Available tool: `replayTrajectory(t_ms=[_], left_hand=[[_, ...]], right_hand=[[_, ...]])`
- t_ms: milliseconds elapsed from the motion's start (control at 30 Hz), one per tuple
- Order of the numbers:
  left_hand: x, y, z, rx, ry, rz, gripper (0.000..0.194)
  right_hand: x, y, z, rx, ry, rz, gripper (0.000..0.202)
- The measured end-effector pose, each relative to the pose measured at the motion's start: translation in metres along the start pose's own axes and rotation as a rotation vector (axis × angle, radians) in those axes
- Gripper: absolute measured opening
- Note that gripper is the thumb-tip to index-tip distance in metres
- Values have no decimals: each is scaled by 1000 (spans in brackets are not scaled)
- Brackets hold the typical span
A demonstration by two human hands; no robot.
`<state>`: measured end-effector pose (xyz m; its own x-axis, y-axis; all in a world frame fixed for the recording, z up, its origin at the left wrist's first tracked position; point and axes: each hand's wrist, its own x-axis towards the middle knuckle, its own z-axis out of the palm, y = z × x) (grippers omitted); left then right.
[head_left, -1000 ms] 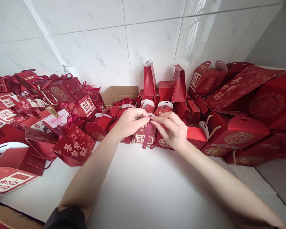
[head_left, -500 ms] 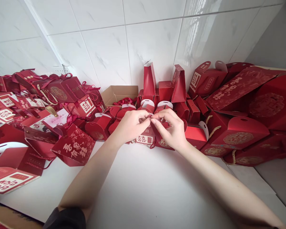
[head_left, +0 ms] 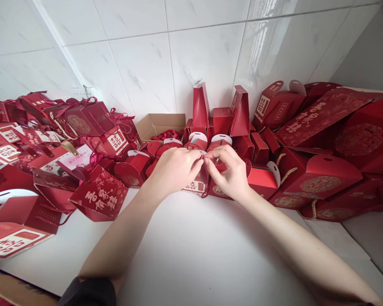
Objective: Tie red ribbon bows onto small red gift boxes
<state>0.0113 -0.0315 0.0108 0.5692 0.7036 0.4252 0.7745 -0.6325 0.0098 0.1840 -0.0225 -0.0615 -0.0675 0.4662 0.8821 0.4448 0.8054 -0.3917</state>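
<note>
A small red gift box (head_left: 194, 186) with a white double-happiness label and a red cord at its side stands at the front of the row. Over its top, my left hand (head_left: 178, 170) and my right hand (head_left: 231, 172) meet fingertip to fingertip. Both are closed in a pinch. Whatever they pinch is small and mostly covered by the fingers, so I cannot name it. The left hand hides the box's upper left side. Open-topped red boxes (head_left: 132, 170) with rounded lid flaps sit close on both sides of the hands.
Finished-looking red boxes (head_left: 86, 121) with ribbons and cords are piled at the left. A cardboard carton (head_left: 161, 121) holding dark red ribbon stands against the tiled wall. Larger red boxes (head_left: 322, 176) are stacked at the right. The white table (head_left: 191, 255) stretches toward me.
My left hand has turned over slightly and shifted a little left and down, covering more of the box. The right hand has barely moved.
</note>
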Motion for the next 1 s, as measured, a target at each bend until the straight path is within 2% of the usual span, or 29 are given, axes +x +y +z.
replayTrajectory(t_ms=[167,333,700,1000], left_hand=[[-1,0,-5,-187,-14,-21,17],[-1,-3,-6,-336,24,-26,21],[1,-15,-1,-199,123,89,23],[1,-15,2,-244,238,133,17]], right_hand=[[3,-1,-3,-6,-19,36,5],[4,-1,-4,5,-19,36,6],[3,-2,-6,82,-27,35,7],[4,-1,-5,73,-13,-12,8]])
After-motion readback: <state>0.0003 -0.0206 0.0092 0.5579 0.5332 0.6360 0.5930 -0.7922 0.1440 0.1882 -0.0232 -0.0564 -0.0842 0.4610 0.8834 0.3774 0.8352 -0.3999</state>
